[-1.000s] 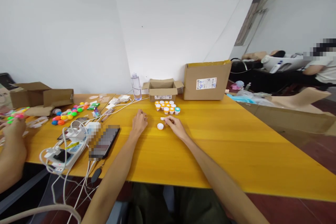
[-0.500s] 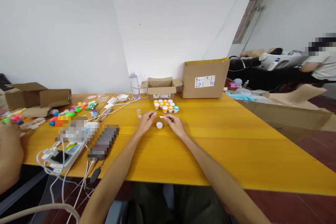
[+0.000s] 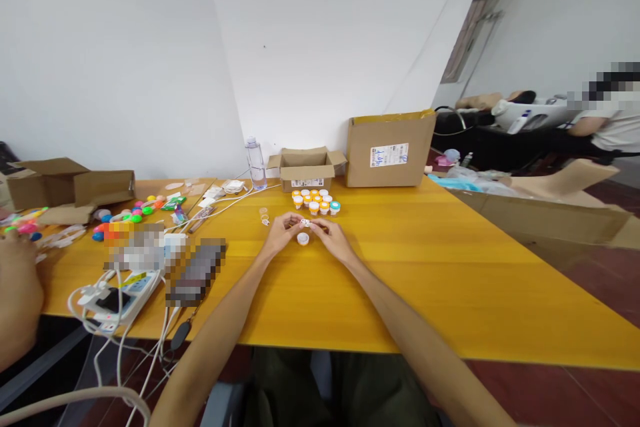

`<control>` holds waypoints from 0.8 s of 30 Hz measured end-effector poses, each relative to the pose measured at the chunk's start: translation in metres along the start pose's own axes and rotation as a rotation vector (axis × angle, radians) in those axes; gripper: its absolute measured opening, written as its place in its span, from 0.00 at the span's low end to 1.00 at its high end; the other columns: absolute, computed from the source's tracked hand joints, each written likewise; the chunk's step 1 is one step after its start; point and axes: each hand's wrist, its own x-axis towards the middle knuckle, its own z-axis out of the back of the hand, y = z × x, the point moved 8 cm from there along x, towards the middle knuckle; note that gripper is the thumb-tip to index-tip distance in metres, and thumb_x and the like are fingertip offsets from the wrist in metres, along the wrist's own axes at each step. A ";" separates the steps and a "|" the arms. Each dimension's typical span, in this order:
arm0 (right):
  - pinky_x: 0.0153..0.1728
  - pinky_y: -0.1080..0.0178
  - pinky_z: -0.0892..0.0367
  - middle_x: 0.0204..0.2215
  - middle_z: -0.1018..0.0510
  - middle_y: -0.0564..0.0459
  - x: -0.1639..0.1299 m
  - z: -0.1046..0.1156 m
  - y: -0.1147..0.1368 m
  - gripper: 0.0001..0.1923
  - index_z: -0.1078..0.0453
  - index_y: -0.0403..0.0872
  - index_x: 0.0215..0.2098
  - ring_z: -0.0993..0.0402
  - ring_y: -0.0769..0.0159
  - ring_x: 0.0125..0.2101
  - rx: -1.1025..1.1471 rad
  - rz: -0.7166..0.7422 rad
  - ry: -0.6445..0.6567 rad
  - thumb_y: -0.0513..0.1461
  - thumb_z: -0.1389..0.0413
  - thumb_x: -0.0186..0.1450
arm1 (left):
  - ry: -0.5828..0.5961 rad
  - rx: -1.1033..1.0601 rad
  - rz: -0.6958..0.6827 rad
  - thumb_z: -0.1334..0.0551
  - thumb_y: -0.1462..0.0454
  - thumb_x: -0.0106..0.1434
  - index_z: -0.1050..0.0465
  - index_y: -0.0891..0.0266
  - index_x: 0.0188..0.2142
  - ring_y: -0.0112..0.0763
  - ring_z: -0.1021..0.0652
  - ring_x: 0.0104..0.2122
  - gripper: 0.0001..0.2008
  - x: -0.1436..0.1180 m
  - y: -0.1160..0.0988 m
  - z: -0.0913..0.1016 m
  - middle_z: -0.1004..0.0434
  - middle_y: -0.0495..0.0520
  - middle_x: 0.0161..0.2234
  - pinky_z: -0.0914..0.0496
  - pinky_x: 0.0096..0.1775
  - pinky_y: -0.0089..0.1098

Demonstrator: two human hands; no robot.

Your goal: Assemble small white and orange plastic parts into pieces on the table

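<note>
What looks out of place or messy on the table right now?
Nothing is spilled or broken. The cluster of small jars stands upright and tidy. One white cap lies apart on the table, below the left hand and right hand, which pinch a tiny white piece. Tangled cables spill over the near edge.

Both hands point(image 3: 307, 235) around small white piece point(image 3: 304, 222)
</note>
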 end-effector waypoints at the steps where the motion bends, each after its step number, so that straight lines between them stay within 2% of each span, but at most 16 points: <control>1: 0.35 0.61 0.31 0.34 0.17 0.51 0.000 0.000 0.000 0.16 0.22 0.49 0.37 0.25 0.60 0.34 -0.009 0.005 -0.001 0.50 0.46 0.64 | 0.007 -0.007 -0.002 0.30 0.56 0.53 0.23 0.62 0.34 0.32 0.21 0.34 0.13 -0.001 -0.001 -0.001 0.19 0.53 0.32 0.28 0.41 0.32; 11: 0.31 0.64 0.35 0.27 0.22 0.53 -0.001 -0.001 0.006 0.19 0.26 0.48 0.32 0.30 0.64 0.30 -0.048 0.039 0.022 0.52 0.48 0.65 | 0.096 -0.050 0.016 0.29 0.56 0.52 0.23 0.63 0.34 0.31 0.22 0.33 0.14 -0.004 -0.005 -0.013 0.20 0.52 0.31 0.28 0.40 0.31; 19: 0.28 0.64 0.40 0.19 0.32 0.57 -0.002 0.000 0.010 0.22 0.37 0.49 0.22 0.37 0.66 0.23 -0.057 0.050 0.041 0.54 0.51 0.65 | 0.182 -0.056 -0.004 0.30 0.54 0.54 0.20 0.64 0.39 0.32 0.22 0.33 0.18 -0.005 -0.007 -0.020 0.18 0.54 0.32 0.29 0.38 0.31; 24: 0.28 0.64 0.40 0.19 0.33 0.57 -0.002 -0.001 0.011 0.24 0.37 0.49 0.22 0.37 0.66 0.23 -0.025 0.041 0.059 0.56 0.52 0.65 | 0.212 -0.088 -0.022 0.30 0.53 0.54 0.20 0.64 0.40 0.33 0.21 0.33 0.19 -0.006 -0.011 -0.021 0.17 0.55 0.34 0.29 0.38 0.31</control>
